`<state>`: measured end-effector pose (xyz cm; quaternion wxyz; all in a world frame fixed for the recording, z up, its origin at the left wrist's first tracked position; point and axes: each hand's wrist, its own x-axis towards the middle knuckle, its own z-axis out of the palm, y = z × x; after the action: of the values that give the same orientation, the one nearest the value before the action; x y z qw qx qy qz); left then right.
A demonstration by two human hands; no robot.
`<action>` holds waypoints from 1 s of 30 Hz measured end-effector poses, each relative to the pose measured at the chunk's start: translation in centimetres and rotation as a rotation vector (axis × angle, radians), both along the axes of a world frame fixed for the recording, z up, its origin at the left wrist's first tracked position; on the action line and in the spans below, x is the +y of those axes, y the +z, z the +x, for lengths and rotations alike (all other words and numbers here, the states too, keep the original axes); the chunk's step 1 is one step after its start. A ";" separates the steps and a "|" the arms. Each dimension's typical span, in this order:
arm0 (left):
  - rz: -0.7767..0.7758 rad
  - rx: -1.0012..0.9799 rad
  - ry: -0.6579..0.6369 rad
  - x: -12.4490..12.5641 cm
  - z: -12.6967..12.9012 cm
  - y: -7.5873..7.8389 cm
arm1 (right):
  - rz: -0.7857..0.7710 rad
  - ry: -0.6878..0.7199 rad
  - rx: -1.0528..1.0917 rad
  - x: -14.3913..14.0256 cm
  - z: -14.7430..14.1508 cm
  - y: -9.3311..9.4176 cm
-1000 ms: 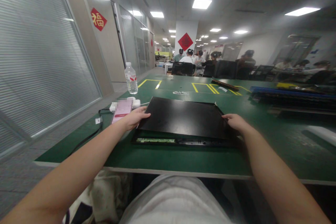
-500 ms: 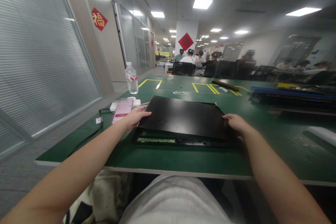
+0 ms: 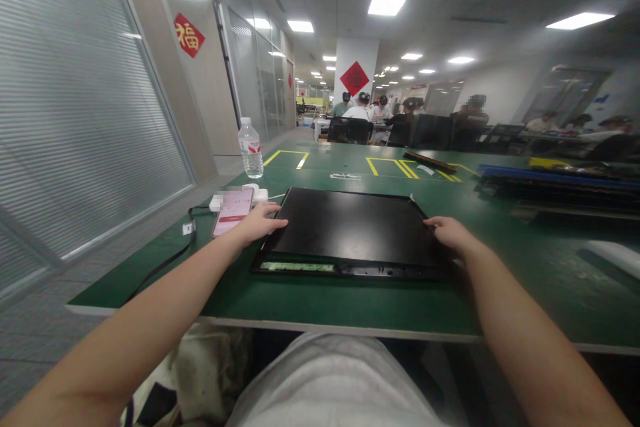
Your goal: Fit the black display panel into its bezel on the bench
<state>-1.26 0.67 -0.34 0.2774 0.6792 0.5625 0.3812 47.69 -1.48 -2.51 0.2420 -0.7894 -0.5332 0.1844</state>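
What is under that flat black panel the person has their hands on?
Under the flat black panel a black frame shows along the near edge, with a green circuit strip in it, all on the green table. Anything further beneath is covered.

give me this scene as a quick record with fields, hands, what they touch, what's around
left hand: on the left edge of the black panel
right hand: on the panel's right edge
panel: lies flat in its frame on the green table
left of panel: pink phone, white adapter, black cable
far left: water bottle, upright
far right: dark stacked trays
background: seated people at other tables
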 end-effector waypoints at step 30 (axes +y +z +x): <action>0.052 0.255 -0.095 1.2 -0.8 -0.7 | 0.044 -0.023 0.175 0.8 1.1 -1.2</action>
<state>-2.05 1.91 -1.00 0.2039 0.7550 0.5504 0.2924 48.80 -0.65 -3.75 0.3074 -0.7708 -0.5047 0.2381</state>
